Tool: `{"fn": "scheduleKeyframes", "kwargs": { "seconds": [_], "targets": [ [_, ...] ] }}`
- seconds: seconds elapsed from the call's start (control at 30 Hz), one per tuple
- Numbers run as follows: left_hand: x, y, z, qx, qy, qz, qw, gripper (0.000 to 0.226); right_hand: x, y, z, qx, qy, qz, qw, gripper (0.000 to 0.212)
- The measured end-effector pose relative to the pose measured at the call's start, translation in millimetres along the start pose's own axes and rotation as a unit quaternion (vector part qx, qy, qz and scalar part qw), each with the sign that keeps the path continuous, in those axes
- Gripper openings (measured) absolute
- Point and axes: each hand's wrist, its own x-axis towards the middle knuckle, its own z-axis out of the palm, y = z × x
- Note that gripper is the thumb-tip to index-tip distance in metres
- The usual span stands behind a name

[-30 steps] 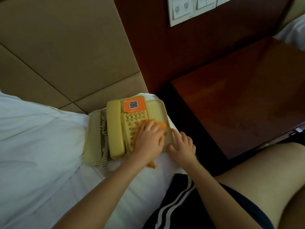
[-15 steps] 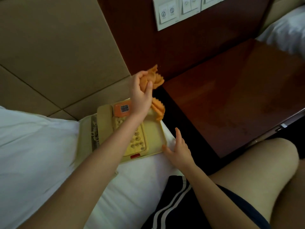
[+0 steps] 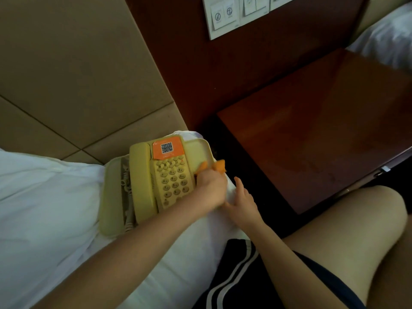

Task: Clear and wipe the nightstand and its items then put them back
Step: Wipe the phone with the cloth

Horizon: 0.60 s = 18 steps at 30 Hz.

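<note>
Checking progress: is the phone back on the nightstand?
No, the phone lies on the white bedding, beside the nightstand, not on it.

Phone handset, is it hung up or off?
Hung up: the handset lies in its cradle on the phone, left of the keypad.

I get 1 view only: the head camera, close above, tilted steeply down and forward, telephone (image 3: 169, 175) near left on the bed (image 3: 44, 197), nightstand (image 3: 312, 130) far right.

pale yellow phone (image 3: 156, 179), orange qr sticker (image 3: 166, 148); orange cloth (image 3: 217, 167); white bedding (image 3: 44, 197); black shorts (image 3: 240, 282), white stripes.
</note>
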Motion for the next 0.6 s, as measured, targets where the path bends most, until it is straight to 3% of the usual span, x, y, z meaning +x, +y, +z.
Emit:
{"fn": "scheduleKeyframes", "kwargs": {
  "seconds": [0.1,0.13,0.23,0.43,0.6],
  "targets": [
    [-8.6,4.6,19.0,0.102,-0.021,0.037,0.994,0.054,2.3,1.1,0.7,-0.017,-0.019,0.002,1.0,0.077],
    [3.7,-2.1,17.8,0.143,-0.014,0.005,0.99,0.055,3.2,1.7,1.2,-0.018,-0.026,0.008,0.999,0.075],
    [44.0,-26.3,-7.8,0.109,0.025,-0.104,0.988,0.048,3.6,4.9,0.4,0.017,-0.044,0.026,0.999,0.074],
    [65.0,-21.6,-23.7,0.107,0.01,-0.149,0.983,0.045,6.7,10.2,-3.7,0.133,-0.033,0.058,0.989,0.072],
    [12.5,2.8,-4.1,0.14,-0.022,-0.071,0.987,0.042,13.7,10.6,-5.9,0.24,0.024,0.09,0.966,0.054]
  ]
}}
